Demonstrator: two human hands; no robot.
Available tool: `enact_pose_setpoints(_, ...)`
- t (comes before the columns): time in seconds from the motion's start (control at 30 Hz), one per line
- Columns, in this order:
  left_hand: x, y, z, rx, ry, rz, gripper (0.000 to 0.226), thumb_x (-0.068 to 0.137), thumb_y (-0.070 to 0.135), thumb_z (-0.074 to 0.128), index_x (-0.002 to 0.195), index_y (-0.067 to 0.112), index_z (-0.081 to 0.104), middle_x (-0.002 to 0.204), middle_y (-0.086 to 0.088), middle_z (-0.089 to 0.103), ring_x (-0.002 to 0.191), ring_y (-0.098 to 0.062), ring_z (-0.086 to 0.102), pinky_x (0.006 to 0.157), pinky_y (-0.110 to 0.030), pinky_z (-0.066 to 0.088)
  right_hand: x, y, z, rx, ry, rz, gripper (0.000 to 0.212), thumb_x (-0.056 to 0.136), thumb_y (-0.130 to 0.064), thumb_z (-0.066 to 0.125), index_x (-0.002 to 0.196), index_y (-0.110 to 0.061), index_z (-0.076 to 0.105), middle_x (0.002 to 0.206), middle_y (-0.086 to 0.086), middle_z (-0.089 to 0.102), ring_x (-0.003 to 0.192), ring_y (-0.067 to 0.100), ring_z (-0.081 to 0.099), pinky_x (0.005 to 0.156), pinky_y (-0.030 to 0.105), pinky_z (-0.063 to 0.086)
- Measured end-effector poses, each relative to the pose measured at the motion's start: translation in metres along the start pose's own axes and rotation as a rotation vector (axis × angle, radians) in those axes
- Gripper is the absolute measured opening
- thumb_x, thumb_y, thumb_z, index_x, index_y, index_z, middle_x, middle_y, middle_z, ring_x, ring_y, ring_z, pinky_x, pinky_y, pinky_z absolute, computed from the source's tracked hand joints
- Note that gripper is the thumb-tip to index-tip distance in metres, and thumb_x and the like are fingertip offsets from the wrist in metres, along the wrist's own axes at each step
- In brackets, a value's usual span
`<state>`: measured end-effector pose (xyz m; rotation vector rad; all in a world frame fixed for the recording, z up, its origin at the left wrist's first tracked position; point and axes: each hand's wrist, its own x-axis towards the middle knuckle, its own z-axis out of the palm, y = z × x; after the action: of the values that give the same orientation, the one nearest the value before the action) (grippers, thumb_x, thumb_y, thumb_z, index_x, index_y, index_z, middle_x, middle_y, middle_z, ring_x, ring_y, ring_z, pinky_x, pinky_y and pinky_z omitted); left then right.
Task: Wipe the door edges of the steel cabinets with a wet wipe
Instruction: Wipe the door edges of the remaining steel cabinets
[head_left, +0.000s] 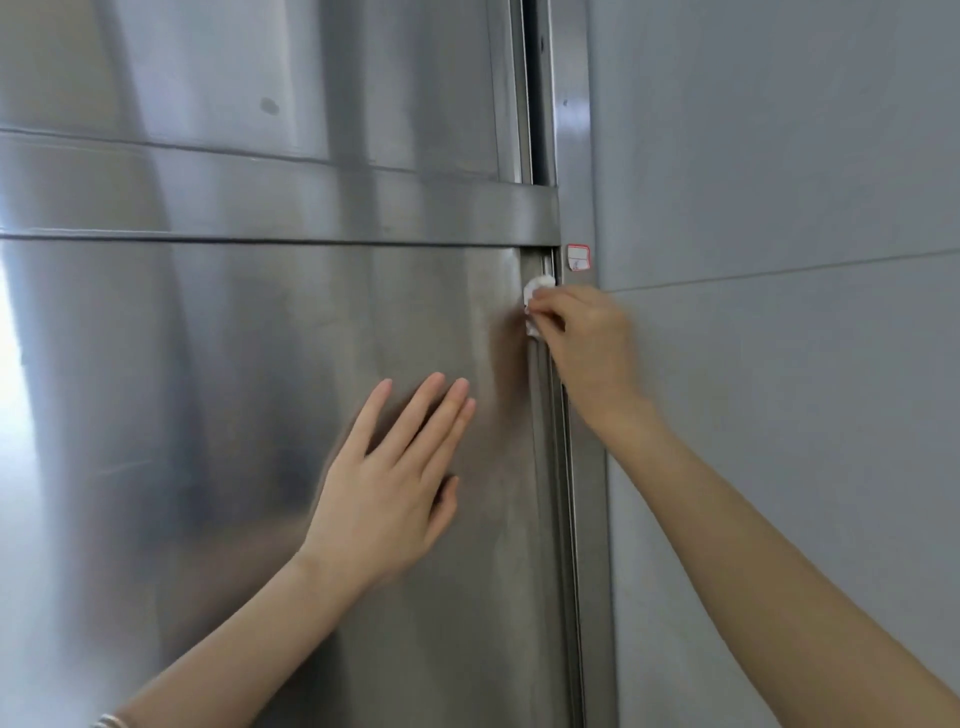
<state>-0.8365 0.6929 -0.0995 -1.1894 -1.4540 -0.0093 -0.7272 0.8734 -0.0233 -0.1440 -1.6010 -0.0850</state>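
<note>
While the tall brushed-steel cabinet door (260, 389) fills the view, its face is pressed by the left hand (387, 483), laid flat with straight fingers. At the door's right edge, a small crumpled white wet wipe (535, 291) is pinched by the right hand (589, 343), below a red-bordered sticker (578, 257).

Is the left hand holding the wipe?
No, the left hand lies flat on the cabinet door; the right hand pinches the wipe.

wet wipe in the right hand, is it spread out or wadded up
Wadded up: the wet wipe shows as a small white lump pinched by the right hand against the door edge.
</note>
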Motion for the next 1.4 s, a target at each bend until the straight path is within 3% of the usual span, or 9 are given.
enact_pose_setpoints(0.1,0.024,-0.007,-0.009,-0.042,0.007,0.044,0.055,0.084,0.032,0.043,0.128,0.002,0.061,0.127,-0.013,0.063,0.121,-0.032,0.056,0.11,-0.045,0.03,0.02,-0.006,0.007,0.08,0.085,0.153,0.008,0.072,0.001,0.07,0.078,-0.003,0.074,0.077,0.014,0.072,0.07,0.03,0.066,0.066,0.028,0.045)
enact_pose_setpoints(0.2,0.049,-0.021,-0.013,0.014,-0.035,0.095,0.067,0.085,0.042,0.04,0.137,0.001,0.052,0.142,-0.015,0.052,0.135,-0.034,0.044,0.114,-0.047,0.023,-0.003,-0.007,0.012,0.2,0.172,0.246,0.01,0.073,0.002,0.07,0.08,-0.004,0.073,0.078,0.013,0.071,0.069,0.029,0.066,0.068,0.033,0.053)
enact_pose_setpoints(0.27,0.056,-0.028,-0.011,0.076,-0.065,0.123,0.073,0.087,0.047,0.036,0.143,0.001,0.044,0.151,-0.014,0.04,0.142,-0.033,0.033,0.116,-0.049,0.019,-0.031,-0.005,0.012,0.201,0.176,0.219,0.011,0.072,0.005,0.071,0.079,-0.003,0.072,0.078,0.011,0.071,0.071,0.028,0.065,0.064,0.04,0.054)
enact_pose_setpoints(0.37,0.056,-0.028,-0.005,0.147,-0.074,0.135,0.074,0.092,0.048,0.03,0.148,0.001,0.033,0.157,-0.015,0.028,0.147,-0.033,0.022,0.118,-0.052,0.017,-0.047,-0.005,0.012,0.22,0.178,0.222,0.014,0.073,0.006,0.071,0.081,-0.005,0.072,0.077,0.006,0.07,0.07,0.023,0.064,0.064,0.034,0.052)
enact_pose_setpoints(0.73,0.055,-0.029,0.001,0.198,-0.023,0.151,0.075,0.093,0.05,0.034,0.149,0.0,0.029,0.158,-0.017,0.023,0.148,-0.034,0.017,0.118,-0.054,0.017,-0.045,-0.001,0.017,0.095,0.182,0.035,0.019,0.079,0.008,0.068,0.096,0.002,0.072,0.101,0.011,0.071,0.084,0.026,0.065,0.08,0.027,0.049)
enact_pose_setpoints(0.87,0.054,-0.028,0.002,0.176,-0.003,0.141,0.075,0.092,0.049,0.037,0.147,-0.001,0.033,0.156,-0.018,0.027,0.147,-0.035,0.02,0.117,-0.055,0.018,-0.008,0.004,0.016,-0.023,0.157,-0.097,0.018,0.073,0.01,0.071,0.09,0.004,0.072,0.095,0.014,0.072,0.075,0.028,0.066,0.072,0.029,0.048)
enact_pose_setpoints(1.13,0.056,-0.027,0.0,0.15,0.003,0.138,0.074,0.09,0.047,0.037,0.146,-0.001,0.037,0.155,-0.017,0.031,0.145,-0.034,0.025,0.116,-0.053,0.018,-0.035,-0.001,0.015,0.021,0.183,0.003,0.022,0.067,0.015,0.072,0.085,0.002,0.073,0.091,0.012,0.073,0.077,0.025,0.068,0.076,0.021,0.044)
enact_pose_setpoints(1.3,0.056,-0.027,0.0,0.141,-0.014,0.141,0.074,0.09,0.048,0.036,0.146,-0.001,0.036,0.155,-0.018,0.031,0.146,-0.035,0.024,0.116,-0.054,0.019,0.004,-0.001,0.005,-0.029,0.074,-0.051,0.017,0.068,0.011,0.07,0.081,0.001,0.073,0.077,0.011,0.072,0.064,0.029,0.065,0.057,0.032,0.052)
enact_pose_setpoints(1.4,0.055,-0.029,0.002,0.122,0.014,0.153,0.074,0.09,0.048,0.036,0.146,-0.001,0.036,0.155,-0.018,0.031,0.146,-0.035,0.023,0.117,-0.054,0.018,0.025,-0.004,0.008,-0.075,0.071,-0.01,0.014,0.072,0.007,0.067,0.082,0.0,0.072,0.077,0.012,0.071,0.067,0.032,0.064,0.057,0.036,0.052)
